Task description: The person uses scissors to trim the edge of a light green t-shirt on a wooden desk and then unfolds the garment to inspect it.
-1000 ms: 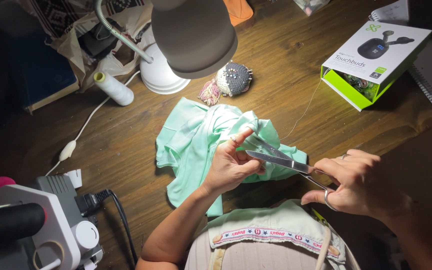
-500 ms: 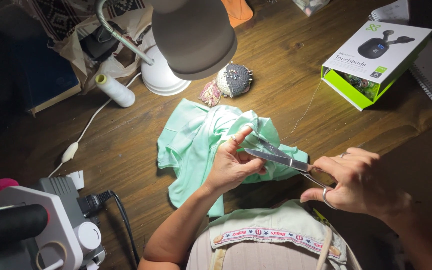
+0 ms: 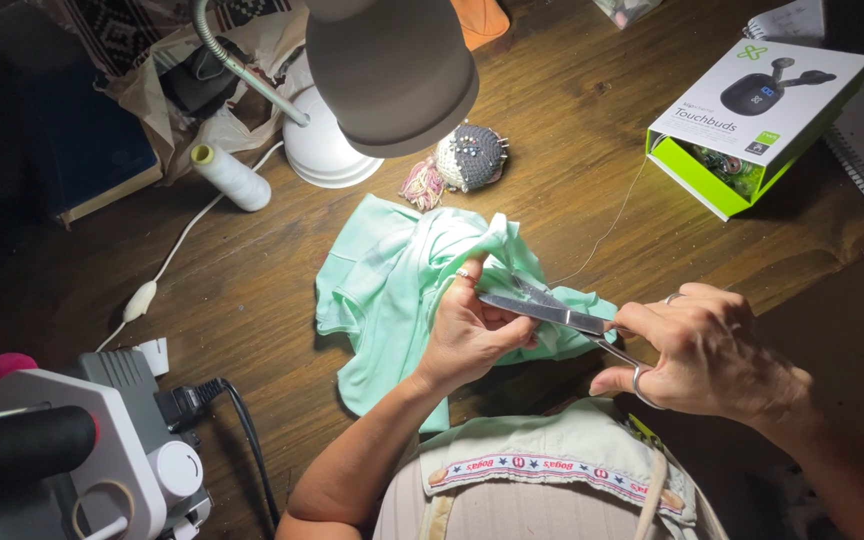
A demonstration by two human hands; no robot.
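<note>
1. A mint-green garment (image 3: pixel 392 290) lies crumpled on a wooden table (image 3: pixel 572 160), just in front of the person.
2. The left hand (image 3: pixel 472 335) pinches a fold of the fabric, thumb raised, fingers curled around the cloth.
3. The right hand (image 3: pixel 702 350) grips metal scissors (image 3: pixel 552 312), fingers through the handle loops; the blades lie nearly closed, pointing at the pinched fold.
4. A thin thread (image 3: pixel 612 225) trails from the cloth towards a green and white box (image 3: pixel 752 120).
5. Behind the garment sit a round pincushion (image 3: pixel 472 157), a white thread spool (image 3: pixel 230 177) and a desk lamp (image 3: pixel 382 70).
6. A sewing machine (image 3: pixel 82 450) stands at the near left.
</note>
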